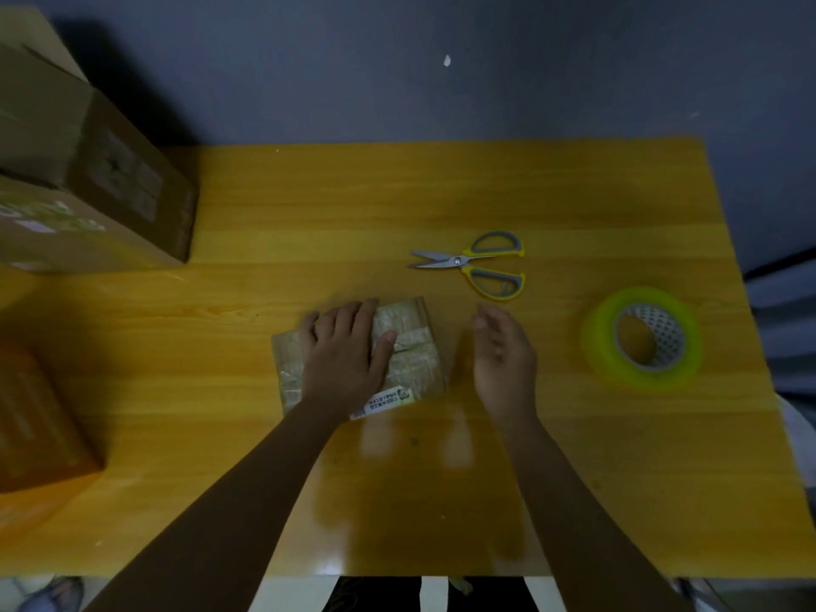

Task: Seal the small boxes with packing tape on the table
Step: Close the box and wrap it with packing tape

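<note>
- Our left hand (pixel 342 355) lies flat, fingers straight, pressing the small box (pixel 410 346) at the middle of the table (pixel 265 214).
- Our right hand (pixel 503 355) hovers beside the box, fingers relaxed, gripping nothing.
- The tape roll (pixel 642 335) lies toward the table's right edge, nearer our right hand; the scissors (pixel 474 262) sit behind it.

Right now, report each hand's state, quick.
Left hand: open, pressing flat on the small box.
Right hand: open, holding nothing, beside the box.
</note>
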`<control>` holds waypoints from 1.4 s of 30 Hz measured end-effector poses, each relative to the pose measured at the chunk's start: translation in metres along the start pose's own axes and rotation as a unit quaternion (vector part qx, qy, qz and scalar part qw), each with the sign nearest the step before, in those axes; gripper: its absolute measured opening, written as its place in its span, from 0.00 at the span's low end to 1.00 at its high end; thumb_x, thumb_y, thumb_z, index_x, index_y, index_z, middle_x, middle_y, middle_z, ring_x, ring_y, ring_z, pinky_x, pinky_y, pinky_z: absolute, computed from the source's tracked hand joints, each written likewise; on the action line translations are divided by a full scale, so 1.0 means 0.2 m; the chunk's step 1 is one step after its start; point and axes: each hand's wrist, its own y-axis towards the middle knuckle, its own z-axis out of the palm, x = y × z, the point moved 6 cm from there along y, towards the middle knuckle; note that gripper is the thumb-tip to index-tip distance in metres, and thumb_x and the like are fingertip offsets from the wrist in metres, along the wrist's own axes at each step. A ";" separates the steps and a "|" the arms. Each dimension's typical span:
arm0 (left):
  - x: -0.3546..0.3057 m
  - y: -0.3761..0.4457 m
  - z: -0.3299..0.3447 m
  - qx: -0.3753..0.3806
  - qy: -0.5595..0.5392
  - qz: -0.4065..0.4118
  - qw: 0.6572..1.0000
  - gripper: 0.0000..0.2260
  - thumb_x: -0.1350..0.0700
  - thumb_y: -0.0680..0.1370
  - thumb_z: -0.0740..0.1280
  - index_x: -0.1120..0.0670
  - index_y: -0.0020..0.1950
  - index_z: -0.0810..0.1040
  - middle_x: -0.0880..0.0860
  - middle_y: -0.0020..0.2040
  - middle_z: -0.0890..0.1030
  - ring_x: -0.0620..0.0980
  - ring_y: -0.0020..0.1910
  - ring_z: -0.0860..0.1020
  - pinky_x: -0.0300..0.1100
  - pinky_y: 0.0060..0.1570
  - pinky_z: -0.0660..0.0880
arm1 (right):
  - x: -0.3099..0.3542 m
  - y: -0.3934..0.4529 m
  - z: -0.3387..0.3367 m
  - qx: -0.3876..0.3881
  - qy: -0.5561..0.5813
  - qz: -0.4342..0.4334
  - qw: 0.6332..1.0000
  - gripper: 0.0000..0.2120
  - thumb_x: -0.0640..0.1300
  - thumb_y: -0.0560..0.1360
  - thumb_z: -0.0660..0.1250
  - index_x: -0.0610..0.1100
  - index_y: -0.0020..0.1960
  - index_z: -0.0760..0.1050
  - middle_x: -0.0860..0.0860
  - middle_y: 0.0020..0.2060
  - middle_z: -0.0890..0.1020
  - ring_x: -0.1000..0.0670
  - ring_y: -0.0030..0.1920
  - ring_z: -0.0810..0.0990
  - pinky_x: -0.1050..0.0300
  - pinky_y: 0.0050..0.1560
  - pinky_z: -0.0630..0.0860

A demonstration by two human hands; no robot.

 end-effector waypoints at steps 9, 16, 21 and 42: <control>-0.01 0.00 0.01 -0.031 0.028 0.008 0.999 0.25 0.42 0.81 0.50 0.57 0.66 0.75 0.57 0.57 0.79 0.59 0.54 0.76 0.59 0.62 0.66 | -0.03 -0.21 0.27 0.165 0.142 0.111 0.970 0.20 0.45 0.83 0.56 0.50 0.75 0.63 0.51 0.70 0.72 0.57 0.64 0.72 0.60 0.65 0.71; -0.02 0.00 0.01 0.027 0.018 0.009 0.999 0.29 0.40 0.81 0.45 0.57 0.67 0.74 0.57 0.59 0.79 0.59 0.56 0.76 0.59 0.63 0.65 | 0.00 -0.15 0.28 0.290 -0.011 0.096 0.952 0.23 0.54 0.84 0.48 0.53 0.78 0.55 0.52 0.71 0.69 0.50 0.67 0.71 0.63 0.62 0.67; 0.06 0.01 -0.07 0.100 -0.201 -0.050 0.973 0.31 0.40 0.77 0.47 0.53 0.77 0.58 0.54 0.78 0.56 0.50 0.77 0.51 0.49 0.72 0.39 | 0.03 -0.09 0.23 0.323 -0.185 0.060 0.926 0.23 0.55 0.83 0.52 0.44 0.73 0.66 0.42 0.64 0.76 0.40 0.61 0.75 0.50 0.59 0.73; 0.29 -0.39 -0.15 0.154 -0.441 -0.416 0.780 0.19 0.53 0.82 0.60 0.61 0.70 0.69 0.60 0.65 0.74 0.61 0.62 0.74 0.45 0.50 0.70 | 0.16 -0.06 0.28 0.300 -0.275 0.161 0.899 0.20 0.47 0.84 0.52 0.40 0.72 0.66 0.41 0.66 0.73 0.39 0.61 0.74 0.50 0.53 0.72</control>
